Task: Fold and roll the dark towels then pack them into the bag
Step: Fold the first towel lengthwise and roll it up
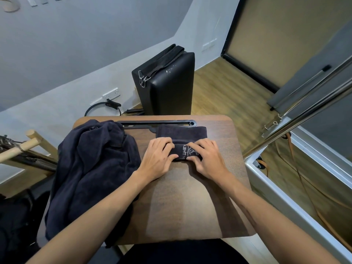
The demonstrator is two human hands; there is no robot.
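1. Your left hand (pixel 159 159) and right hand (pixel 206 159) both sit on the dark towel (pixel 182 139) at the far middle of the desk (pixel 190 202).
2. The near end of that towel is rolled up; white embroidered lettering shows on the roll between your hands. The unrolled part lies flat beyond it, its far edge touching the black slotted bar (pixel 158 123) along the desk's far edge.
3. Left fingers (pixel 163 144) are curled over the left end of the roll, thumb on the near side — gripping it.
4. Right fingers (pixel 196 144) are curled over the right end, thumb pressed at the near side — also gripping it.
5. A heap of more dark towels (pixel 91 172) covers the left of the desk, draping over the left edge, just beside your left forearm.
6. A black padded case (pixel 167 86) stands upright on the floor beyond the desk.
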